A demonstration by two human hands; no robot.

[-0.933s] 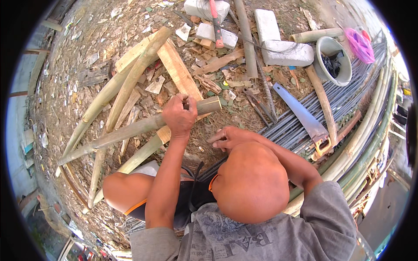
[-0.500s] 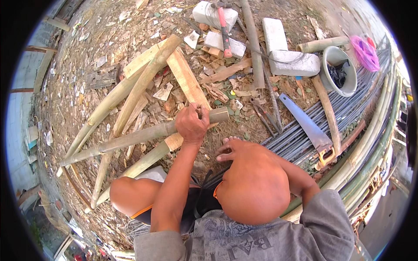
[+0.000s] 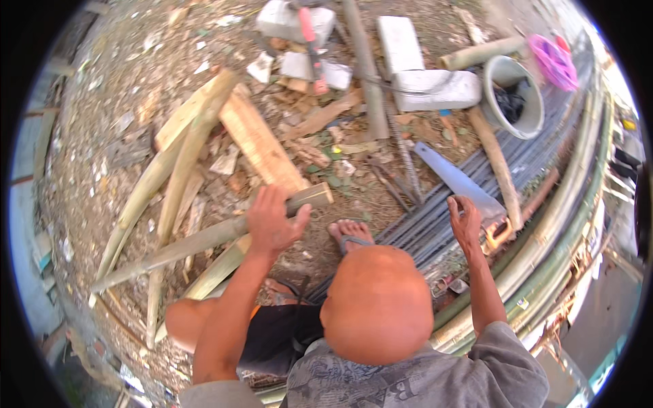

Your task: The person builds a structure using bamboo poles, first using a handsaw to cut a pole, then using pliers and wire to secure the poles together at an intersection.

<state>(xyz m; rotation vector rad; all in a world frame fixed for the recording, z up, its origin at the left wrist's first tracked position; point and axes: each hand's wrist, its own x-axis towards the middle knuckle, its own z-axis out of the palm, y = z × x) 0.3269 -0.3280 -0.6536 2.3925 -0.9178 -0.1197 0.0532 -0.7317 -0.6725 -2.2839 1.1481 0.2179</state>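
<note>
My left hand (image 3: 273,221) rests on the near end of a round wooden pole (image 3: 197,241), its fingers stretched and its thumb apart. This pole lies slanting across other poles and a pale sawn board (image 3: 262,143). Over the bundle of steel bars, my right hand (image 3: 465,221) hangs beside the blade of a handsaw (image 3: 452,173). Its fingers are loosely bent, and I see nothing in them. The saw's orange handle (image 3: 500,234) lies just right of that hand. Between my hands are my bent knee (image 3: 377,306) and sandalled foot (image 3: 352,233).
White blocks (image 3: 439,90) and a red-handled hammer (image 3: 313,58) lie at the far side. A grey bucket (image 3: 534,115) with dark contents stands right, near a pink bag (image 3: 552,61). Steel bars (image 3: 442,214) and long bamboo poles (image 3: 564,262) run along my right. Pincers (image 3: 389,182) lie ahead.
My right hand has swung from beside my foot out to the right, near the saw. My left hand has loosened from a closed grip and spread its fingers on the pole. The view has shifted slightly.
</note>
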